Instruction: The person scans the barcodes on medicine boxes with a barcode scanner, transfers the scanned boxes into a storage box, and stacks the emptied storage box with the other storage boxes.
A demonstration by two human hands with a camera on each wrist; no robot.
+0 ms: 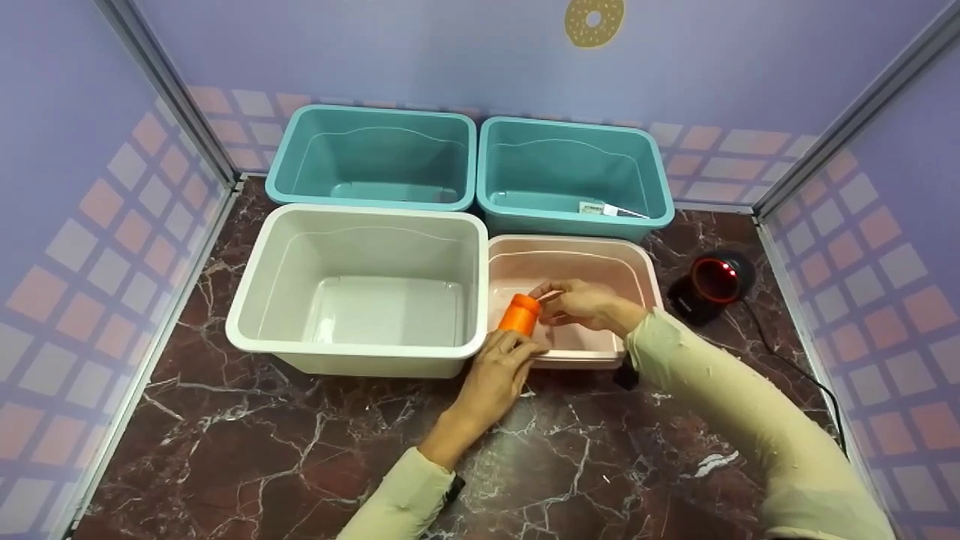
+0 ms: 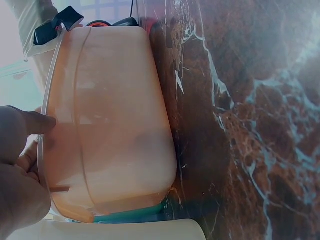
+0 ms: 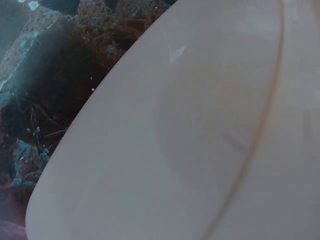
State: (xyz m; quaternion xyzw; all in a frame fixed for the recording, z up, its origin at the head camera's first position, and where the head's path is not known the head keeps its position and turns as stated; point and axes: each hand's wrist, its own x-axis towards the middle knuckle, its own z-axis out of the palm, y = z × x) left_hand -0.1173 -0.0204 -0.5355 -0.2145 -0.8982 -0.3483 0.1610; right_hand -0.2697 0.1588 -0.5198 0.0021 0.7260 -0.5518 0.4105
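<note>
An orange bottle (image 1: 520,316) with a ridged top tilts over the front left of the pink bin (image 1: 637,255). My left hand (image 1: 495,375) grips its lower end, close to the bin's rim. In the left wrist view, fingers of the left hand (image 2: 22,150) overlap that rim, and the bottle is out of sight. Inside the bin, my right hand (image 1: 581,304) has its fingertips right at the bottle's top; I cannot tell whether they pinch it. The pale bin wall (image 3: 140,150) fills most of the right wrist view, where the right hand is hidden.
A white bin (image 1: 360,351) stands left of the pink one. Behind are two teal bins (image 1: 375,112), the right one (image 1: 570,127) holding small white items (image 1: 611,210). A black scanner (image 1: 712,285) with a red glow and a cable stands at right on the marbled table (image 1: 300,457).
</note>
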